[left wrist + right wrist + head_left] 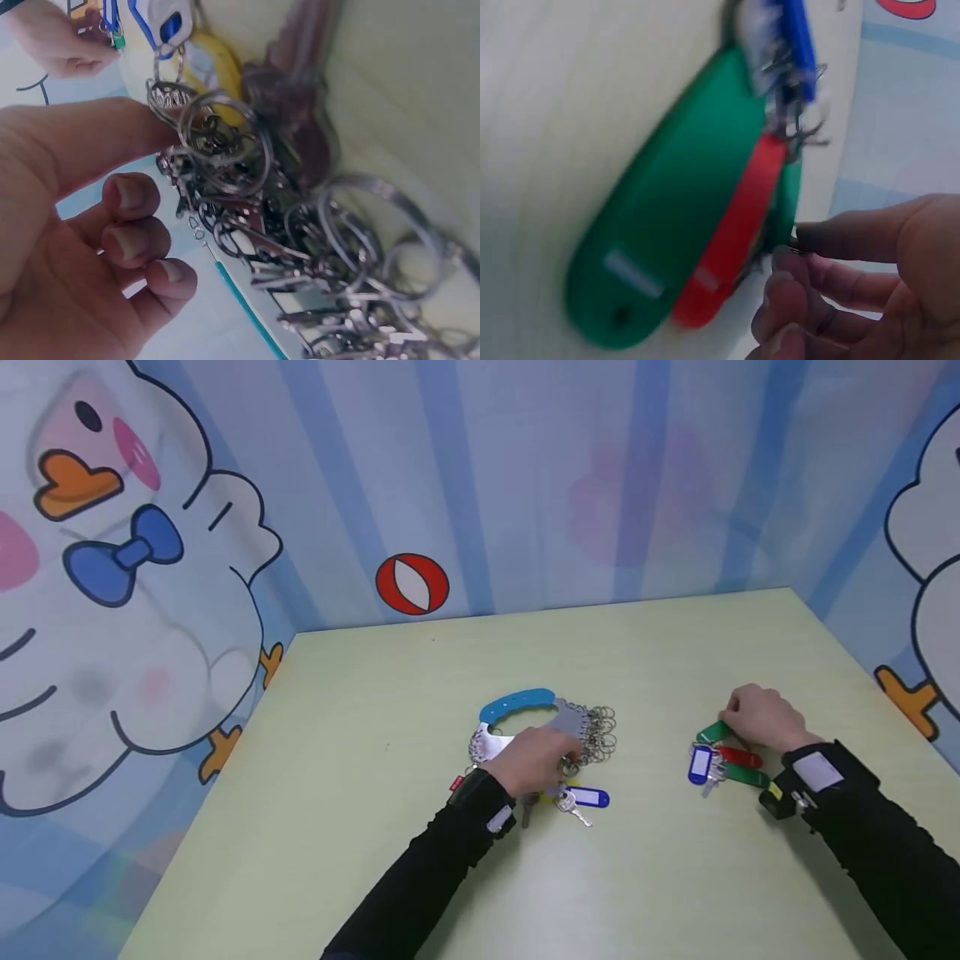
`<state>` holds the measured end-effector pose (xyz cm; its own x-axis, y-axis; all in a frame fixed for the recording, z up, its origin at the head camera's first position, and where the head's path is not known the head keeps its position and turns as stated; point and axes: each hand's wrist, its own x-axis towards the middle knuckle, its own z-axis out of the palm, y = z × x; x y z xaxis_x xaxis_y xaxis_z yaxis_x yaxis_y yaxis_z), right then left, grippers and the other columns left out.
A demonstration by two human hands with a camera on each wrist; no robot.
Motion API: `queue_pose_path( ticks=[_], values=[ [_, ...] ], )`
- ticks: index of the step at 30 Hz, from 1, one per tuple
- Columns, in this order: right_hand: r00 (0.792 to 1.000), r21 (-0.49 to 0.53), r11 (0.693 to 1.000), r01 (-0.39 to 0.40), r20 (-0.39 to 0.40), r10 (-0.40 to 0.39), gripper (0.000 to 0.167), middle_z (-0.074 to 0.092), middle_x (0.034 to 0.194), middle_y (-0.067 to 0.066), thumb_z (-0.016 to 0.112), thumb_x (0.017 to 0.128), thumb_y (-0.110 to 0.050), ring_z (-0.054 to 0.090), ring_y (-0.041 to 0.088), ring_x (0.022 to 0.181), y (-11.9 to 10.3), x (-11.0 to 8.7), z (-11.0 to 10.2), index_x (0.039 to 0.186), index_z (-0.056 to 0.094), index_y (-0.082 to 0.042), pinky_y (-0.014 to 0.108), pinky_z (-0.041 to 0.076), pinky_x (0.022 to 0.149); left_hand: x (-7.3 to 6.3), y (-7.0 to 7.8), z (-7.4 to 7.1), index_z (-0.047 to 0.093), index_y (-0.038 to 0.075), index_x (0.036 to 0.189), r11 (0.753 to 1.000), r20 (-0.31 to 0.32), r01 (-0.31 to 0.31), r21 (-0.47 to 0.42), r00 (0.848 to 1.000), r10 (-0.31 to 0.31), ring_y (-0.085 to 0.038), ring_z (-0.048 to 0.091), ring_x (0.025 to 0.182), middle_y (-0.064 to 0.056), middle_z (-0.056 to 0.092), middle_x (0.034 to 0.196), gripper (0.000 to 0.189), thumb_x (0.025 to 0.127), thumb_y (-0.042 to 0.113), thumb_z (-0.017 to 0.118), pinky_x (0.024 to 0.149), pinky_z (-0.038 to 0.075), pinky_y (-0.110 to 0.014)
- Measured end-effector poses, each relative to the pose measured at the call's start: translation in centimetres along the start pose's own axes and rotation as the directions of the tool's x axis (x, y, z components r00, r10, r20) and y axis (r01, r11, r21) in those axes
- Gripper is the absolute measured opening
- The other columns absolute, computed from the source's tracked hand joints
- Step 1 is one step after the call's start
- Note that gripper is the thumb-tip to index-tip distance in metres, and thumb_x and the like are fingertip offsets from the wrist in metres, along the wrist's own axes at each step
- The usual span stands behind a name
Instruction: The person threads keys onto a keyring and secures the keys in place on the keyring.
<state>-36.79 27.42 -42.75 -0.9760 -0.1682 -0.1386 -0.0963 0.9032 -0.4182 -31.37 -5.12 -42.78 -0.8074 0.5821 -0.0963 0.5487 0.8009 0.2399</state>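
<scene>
My left hand (534, 760) is over a curved metal key holder with a blue grip (517, 702), many split rings (600, 732) hanging along its edge. In the left wrist view its thumb reaches to a split ring (225, 142) in a pinch, with the tip partly hidden; the other fingers are curled. Beneath this hand lie a silver key (573, 808), a blue tag (591, 796) and a yellow tag (211, 67). My right hand (768, 718) pinches the end of a green tag (712, 732) between thumb and fingers. Beside it lie a red tag (738, 757), another green tag (747, 776) and a blue tag (700, 763).
The pale tabletop (337, 860) extends around both hands. Behind it stands a blue striped backdrop (517, 485) with cartoon figures, and a side panel (937, 610) rises at the right edge. A dark key (300, 97) hangs close to the left hand.
</scene>
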Motion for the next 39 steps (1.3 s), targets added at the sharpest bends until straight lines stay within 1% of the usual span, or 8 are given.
queue_pose_path(
  ticks=[10, 16, 19, 22, 28, 31, 34, 39],
  values=[
    [0.983, 0.159, 0.976, 0.151, -0.123, -0.133, 0.026, 0.064, 0.084, 0.02, 0.055, 0.095, -0.02, 0.056, 0.019, 0.064, -4.0, -1.0, -0.9, 0.098, 0.062, 0.005, 0.027, 0.045, 0.055, 1.2, 0.0, -0.6, 0.062, 0.013, 0.084, 0.995, -0.012, -0.039, 0.089, 0.999, 0.04, -0.008, 0.044, 0.066, 0.005, 0.055, 0.075, 0.012, 0.081, 0.007, 0.071, 0.057, 0.033, -0.019],
    [0.963, 0.266, 0.942, 0.206, -0.225, -0.147, 0.033, 0.064, 0.097, 0.021, 0.053, 0.098, -0.029, 0.055, 0.025, 0.077, -6.1, -2.3, -1.1, 0.102, 0.065, 0.001, 0.029, 0.043, 0.061, 1.4, -0.6, -0.5, 0.059, 0.016, 0.08, 0.998, -0.028, -0.054, 0.014, 0.998, 0.055, -0.007, 0.046, 0.066, 0.007, 0.054, 0.074, 0.012, 0.082, 0.013, 0.07, 0.057, 0.033, -0.017],
    [0.956, 0.356, 0.906, 0.227, -0.257, -0.138, 0.038, 0.061, 0.105, 0.019, 0.05, 0.099, -0.035, 0.049, 0.023, 0.087, -7.0, -2.8, -0.9, 0.106, 0.064, 0.0, 0.032, 0.039, 0.069, 1.5, -1.0, -0.3, 0.059, 0.016, 0.084, 0.996, -0.044, -0.07, -0.063, 0.997, 0.067, -0.007, 0.048, 0.069, 0.006, 0.056, 0.077, 0.008, 0.083, 0.014, 0.067, 0.059, 0.034, -0.016],
    [0.963, 0.5, 0.832, 0.24, -0.234, -0.137, 0.043, 0.059, 0.113, 0.011, 0.048, 0.099, -0.039, 0.049, 0.016, 0.099, -7.6, -3.2, -0.7, 0.114, 0.061, 0.0, 0.035, 0.039, 0.082, 1.6, -1.3, -0.1, 0.061, 0.016, 0.086, 0.986, -0.086, -0.095, -0.135, 0.993, 0.084, -0.006, 0.048, 0.07, 0.005, 0.057, 0.078, 0.006, 0.085, 0.012, 0.065, 0.06, 0.035, -0.014],
    [0.975, 0.785, 0.59, 0.19, -0.078, -0.209, 0.044, 0.064, 0.104, -0.009, 0.05, 0.098, -0.044, 0.058, 0.004, 0.103, -8.0, -3.3, -0.2, 0.115, 0.062, -0.006, 0.053, 0.025, 0.109, 1.7, -1.8, 0.1, 0.06, 0.012, 0.083, 0.956, -0.191, -0.154, -0.249, 0.976, 0.108, -0.008, 0.048, 0.074, 0.002, 0.056, 0.078, 0.007, 0.085, 0.007, 0.065, 0.066, 0.036, -0.015],
    [0.974, 0.839, 0.529, 0.123, -0.001, -0.225, 0.036, 0.064, 0.099, -0.008, 0.052, 0.097, -0.045, 0.063, 0.007, 0.097, -8.2, -3.2, 0.2, 0.107, 0.064, -0.012, 0.049, 0.028, 0.109, 1.6, -2.0, 0.2, 0.06, 0.01, 0.084, 0.923, -0.204, -0.152, -0.354, 0.976, 0.083, -0.011, 0.05, 0.077, 0.0, 0.057, 0.082, 0.009, 0.084, 0.004, 0.066, 0.067, 0.038, -0.015],
    [0.969, 0.835, 0.541, 0.103, 0.039, -0.244, 0.035, 0.063, 0.096, -0.006, 0.053, 0.097, -0.042, 0.064, 0.01, 0.089, -8.5, -2.9, 1.1, 0.108, 0.062, -0.01, 0.033, 0.043, 0.095, 1.4, -2.2, 0.3, 0.06, 0.01, 0.086, 0.895, -0.203, -0.134, -0.426, 0.978, 0.05, -0.01, 0.05, 0.074, -0.001, 0.058, 0.085, 0.009, 0.084, 0.004, 0.067, 0.063, 0.039, -0.015],
    [0.949, 0.73, 0.671, 0.131, 0.102, -0.297, 0.036, 0.065, 0.092, 0.005, 0.059, 0.096, -0.026, 0.06, 0.013, 0.072, -9.5, -2.3, 3.8, 0.115, 0.059, 0.005, 0.03, 0.052, 0.073, 1.1, -2.6, 0.6, 0.063, 0.006, 0.089, 0.863, -0.201, -0.133, -0.488, 0.979, 0.037, -0.006, 0.049, 0.07, -0.003, 0.06, 0.086, 0.008, 0.082, 0.004, 0.066, 0.062, 0.039, -0.015]
  ],
)
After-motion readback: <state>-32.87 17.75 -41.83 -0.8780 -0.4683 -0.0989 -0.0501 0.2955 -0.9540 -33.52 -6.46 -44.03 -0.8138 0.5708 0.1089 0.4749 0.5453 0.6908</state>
